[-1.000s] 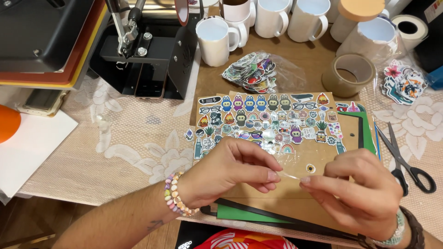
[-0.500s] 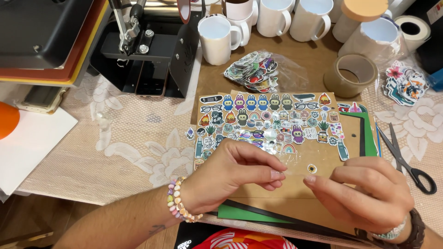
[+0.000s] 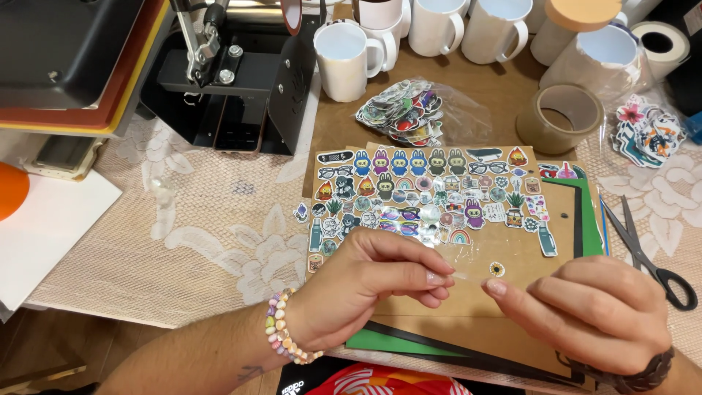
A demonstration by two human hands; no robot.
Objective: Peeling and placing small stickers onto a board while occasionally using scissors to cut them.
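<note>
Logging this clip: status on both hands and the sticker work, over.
Left hand and right hand pinch a clear strip between fingertips. Small round sticker lies just beyond, on the brown board. Scissors off right, clear of hands.

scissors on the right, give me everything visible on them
The scissors lie flat on the lace tablecloth at the right edge, closed or nearly so. Two slim grey metal blades point up and away, tips near the green sheet's edge; the pivot sits midway. One black, seemingly plastic handle loop shows at the lower right; the other is hidden by the right hand. Whether the hand touches them cannot be told.
</note>
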